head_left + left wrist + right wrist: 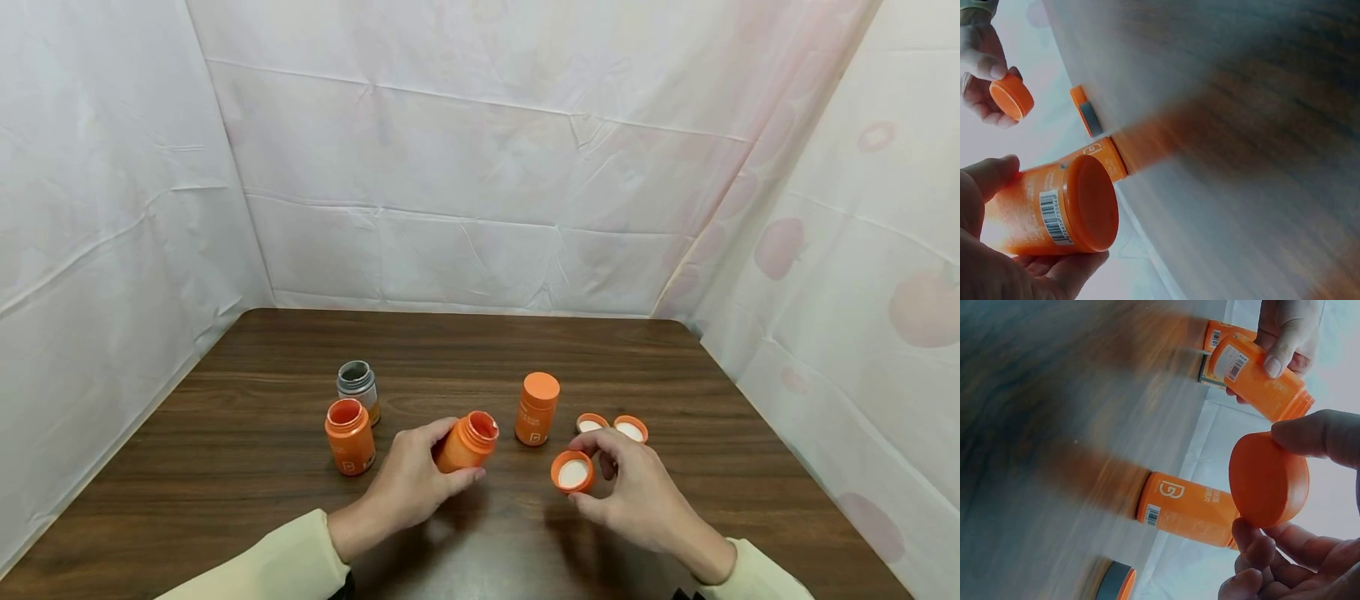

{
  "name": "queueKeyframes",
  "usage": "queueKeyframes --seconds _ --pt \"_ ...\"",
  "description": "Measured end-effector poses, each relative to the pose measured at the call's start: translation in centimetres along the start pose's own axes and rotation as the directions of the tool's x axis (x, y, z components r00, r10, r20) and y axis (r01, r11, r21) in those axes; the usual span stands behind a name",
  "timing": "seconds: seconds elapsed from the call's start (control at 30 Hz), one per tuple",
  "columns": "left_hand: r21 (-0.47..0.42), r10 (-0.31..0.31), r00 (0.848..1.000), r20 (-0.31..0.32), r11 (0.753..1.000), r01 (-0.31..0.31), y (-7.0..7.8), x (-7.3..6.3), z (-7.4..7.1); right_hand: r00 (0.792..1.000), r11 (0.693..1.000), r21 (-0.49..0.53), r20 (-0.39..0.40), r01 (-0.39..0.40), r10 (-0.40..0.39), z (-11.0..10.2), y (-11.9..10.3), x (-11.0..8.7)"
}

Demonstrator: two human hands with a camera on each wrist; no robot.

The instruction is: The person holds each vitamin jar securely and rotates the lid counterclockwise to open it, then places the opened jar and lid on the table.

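Orange and cylindrical, a capped bottle [537,408] is stood upright on the dark wood-grain table [225,467]; left of this capped bottle, a tilted uncapped orange bottle [462,448] is gripped between the thumb and fingers of the left hand [411,473]; right of it and nearer the person, a round orange cap with white inside [573,473] is pinched by the right hand [637,487]; farther left of it, an upright uncapped orange bottle [351,443] and an uncapped grey bottle [356,382] are seen; right of it, two round white-lined caps [630,430] are laid.
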State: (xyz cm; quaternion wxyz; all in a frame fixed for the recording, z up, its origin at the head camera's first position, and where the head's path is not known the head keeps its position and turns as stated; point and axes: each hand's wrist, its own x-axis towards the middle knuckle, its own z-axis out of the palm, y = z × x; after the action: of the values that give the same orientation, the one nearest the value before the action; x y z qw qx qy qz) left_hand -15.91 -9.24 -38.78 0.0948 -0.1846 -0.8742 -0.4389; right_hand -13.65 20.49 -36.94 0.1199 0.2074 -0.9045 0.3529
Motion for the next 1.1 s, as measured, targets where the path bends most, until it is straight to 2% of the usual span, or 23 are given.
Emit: queueKeyframes --seconds 0.23,0.5,0.8,1.1 --pt "0.022 -0.045 0.997 -0.065 0.999 0.047 -0.2 0.8 -0.1 0.996 0.996 0.007 0.017 -0.085 0.085 -0.4 0.6 0.0" --pt "0.049 -0.059 0.991 -0.124 0.997 0.065 -0.9 1.6 -0.3 0.996 0.996 -0.011 0.008 -0.086 0.086 -0.8 1.2 -0.2" --pt "0.072 -0.127 0.968 -0.218 0.987 0.146 -1.6 2.9 -0.6 0.994 0.994 -0.023 -0.005 -0.107 0.107 -1.2 2.0 -0.4" --pt "0.021 -0.194 0.951 -0.241 0.978 0.205 -2.6 3.7 -0.5 0.987 0.987 -0.02 0.004 -0.16 0.16 -1.7 2.9 -0.2"
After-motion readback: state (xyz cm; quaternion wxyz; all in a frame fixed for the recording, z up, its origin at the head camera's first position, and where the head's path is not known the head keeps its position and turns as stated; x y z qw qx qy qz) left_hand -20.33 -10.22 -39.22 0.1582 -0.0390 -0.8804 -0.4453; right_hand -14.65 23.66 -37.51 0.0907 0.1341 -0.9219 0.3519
